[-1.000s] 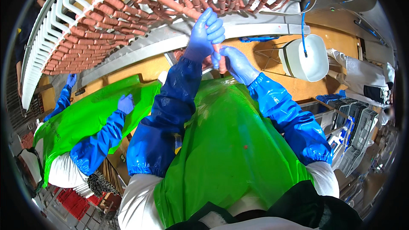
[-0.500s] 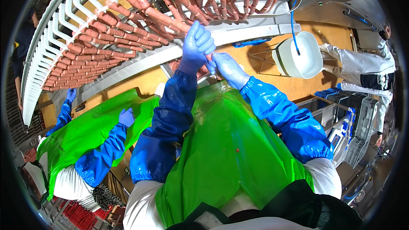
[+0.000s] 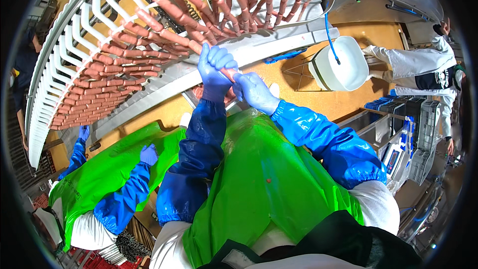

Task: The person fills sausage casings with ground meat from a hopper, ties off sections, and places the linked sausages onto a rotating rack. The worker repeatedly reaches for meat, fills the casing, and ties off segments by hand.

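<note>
My left hand (image 3: 215, 73), in a blue-violet glove, is closed around a string of sausages (image 3: 175, 39) running up and left to the white hooks (image 3: 90, 16). Just below and to the right, my right hand (image 3: 256, 92), gloved alike, has its fingers closed on the same string. A short piece of sausage (image 3: 229, 73) shows between the two hands. Where the string goes beyond the right fingers is hidden. Many sausage links (image 3: 104, 89) hang in rows from the hooks at the left, and more hang above my hands.
A metal ledge (image 3: 169, 82) runs under the hanging links. At the right stand a white bin (image 3: 341, 72) with a blue hose (image 3: 328, 35) and grey crates (image 3: 423, 134). A co-worker's green apron (image 3: 114, 164) is close on my left; another person (image 3: 423, 72) stands far right.
Both hands have shifted left and toward me, still on the string. More sausage shows between them now. The whole view has also shifted slightly.
</note>
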`<state>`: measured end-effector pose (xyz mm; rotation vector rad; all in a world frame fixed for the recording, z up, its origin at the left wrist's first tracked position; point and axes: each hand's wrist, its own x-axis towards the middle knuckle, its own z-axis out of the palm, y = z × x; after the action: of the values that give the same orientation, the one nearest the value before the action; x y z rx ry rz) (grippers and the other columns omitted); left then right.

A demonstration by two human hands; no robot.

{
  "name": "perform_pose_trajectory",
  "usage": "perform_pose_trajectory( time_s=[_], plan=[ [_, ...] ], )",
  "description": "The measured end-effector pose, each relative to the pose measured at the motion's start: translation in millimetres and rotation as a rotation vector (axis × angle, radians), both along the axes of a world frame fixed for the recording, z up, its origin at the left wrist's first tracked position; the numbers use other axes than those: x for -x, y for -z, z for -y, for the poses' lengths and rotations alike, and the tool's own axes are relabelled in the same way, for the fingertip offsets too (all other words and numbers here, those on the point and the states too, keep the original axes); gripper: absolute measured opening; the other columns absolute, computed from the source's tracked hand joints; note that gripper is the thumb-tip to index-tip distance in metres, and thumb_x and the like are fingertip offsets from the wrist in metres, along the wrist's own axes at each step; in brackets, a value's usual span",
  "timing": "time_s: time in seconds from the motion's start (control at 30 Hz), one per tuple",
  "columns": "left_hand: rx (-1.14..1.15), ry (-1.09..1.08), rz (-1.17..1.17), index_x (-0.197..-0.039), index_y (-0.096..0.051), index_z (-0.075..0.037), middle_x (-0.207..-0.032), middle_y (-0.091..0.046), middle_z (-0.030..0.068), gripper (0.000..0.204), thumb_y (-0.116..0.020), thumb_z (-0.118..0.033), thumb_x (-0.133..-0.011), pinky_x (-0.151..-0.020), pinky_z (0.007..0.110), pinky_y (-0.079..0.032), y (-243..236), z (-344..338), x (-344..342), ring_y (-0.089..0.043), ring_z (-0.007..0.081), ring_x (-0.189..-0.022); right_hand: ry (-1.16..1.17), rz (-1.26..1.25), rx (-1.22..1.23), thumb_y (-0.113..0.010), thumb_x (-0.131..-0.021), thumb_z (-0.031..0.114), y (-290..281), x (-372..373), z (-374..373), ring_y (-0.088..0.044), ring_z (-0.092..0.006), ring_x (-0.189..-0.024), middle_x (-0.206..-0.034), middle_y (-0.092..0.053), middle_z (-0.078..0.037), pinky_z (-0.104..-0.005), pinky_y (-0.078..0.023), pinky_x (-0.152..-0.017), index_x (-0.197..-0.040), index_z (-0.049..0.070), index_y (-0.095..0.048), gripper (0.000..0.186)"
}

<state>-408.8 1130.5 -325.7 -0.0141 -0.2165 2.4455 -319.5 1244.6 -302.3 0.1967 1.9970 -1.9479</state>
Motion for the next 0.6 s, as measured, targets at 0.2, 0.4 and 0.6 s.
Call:
perform_pose_trajectory(
  time_s=[0.2, 0.4, 0.6],
  plan=[
    [0.877, -0.159, 0.235, -0.059, -0.03, -0.02, -0.047, -0.023, -0.006, 0.048, -0.042, -0.04, -0.101, -0.04, 0.029, -0.024, 26.1, -4.9, 10.9, -0.026, 0.0102, -0.038, -0.228, -0.516, -0.814, -0.046, -0.093, 0.026, 47.4, 29.6, -13.1, -0.058, -0.0251, -0.058, -0.058, -0.059, -0.012, -0.0401, -0.042, -0.056, -0.066, 0.006, -0.061, 0.038],
    [0.779, -0.04, 0.048, -0.083, -0.048, -0.013, -0.069, -0.047, 0.0026, 0.027, -0.038, -0.03, -0.102, -0.064, 0.034, -0.046, 51.6, 40.2, 24.0, -0.049, 0.0184, -0.062, -0.265, -0.896, -0.949, -0.049, -0.087, 0.02, 56.5, 44.4, -6.2, -0.061, -0.0252, -0.062, -0.059, -0.058, -0.01, -0.0459, -0.043, -0.08, -0.092, 0.012, -0.064, 0.017],
    [1.087, 0.07, -0.325, -0.125, -0.047, 0.004, -0.126, -0.055, 0.0217, 0.038, -0.047, -0.024, -0.099, -0.103, 0.042, -0.044, 21.7, 81.0, -0.2, -0.055, 0.0306, -0.118, -0.277, 0.186, 0.421, -0.038, -0.098, 0.029, 55.9, 34.7, -15.4, -0.049, -0.0164, -0.061, -0.065, -0.054, -0.004, -0.031, -0.043, -0.063, -0.068, 0.009, -0.053, 0.039]
  ],
)
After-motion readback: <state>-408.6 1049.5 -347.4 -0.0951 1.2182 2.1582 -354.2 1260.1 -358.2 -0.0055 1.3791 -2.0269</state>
